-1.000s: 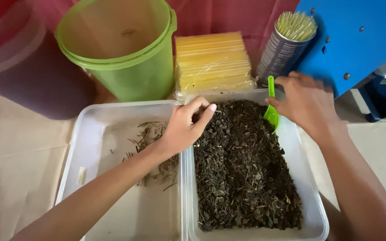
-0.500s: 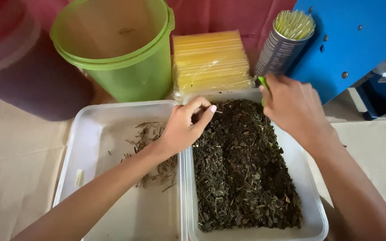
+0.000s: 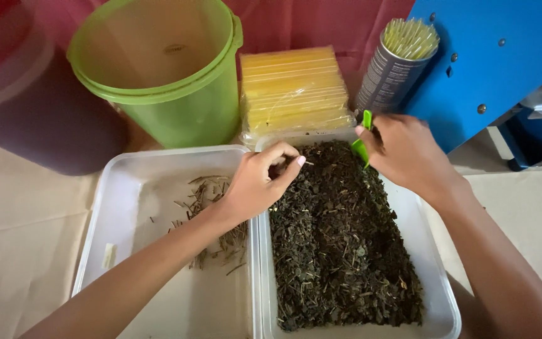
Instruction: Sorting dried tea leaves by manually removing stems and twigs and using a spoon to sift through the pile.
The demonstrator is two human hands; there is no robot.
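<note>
A clear plastic tray (image 3: 437,276) on the right is full of dark dried leaves (image 3: 337,251). Beside it, a second clear tray (image 3: 117,207) holds a small pile of pale stems (image 3: 211,213). My left hand (image 3: 255,182) hovers over the far left corner of the leaf tray, thumb and forefinger pinched on a thin stem. My right hand (image 3: 409,154) grips a small green scoop (image 3: 362,141) at the far end of the leaf tray, its bowl touching the leaves.
Behind the trays stand a green plastic bucket (image 3: 170,81), a stack of yellow packets (image 3: 296,88) and a dark can filled with pale straws (image 3: 399,59). A dark red container (image 3: 26,107) sits far left, a blue metal machine (image 3: 503,56) far right. Tan paper covers the surface.
My right hand has slid left along the far end of the leaf tray, carrying the green scoop with it. The left hand has stayed nearly still, fingers closing tighter.
</note>
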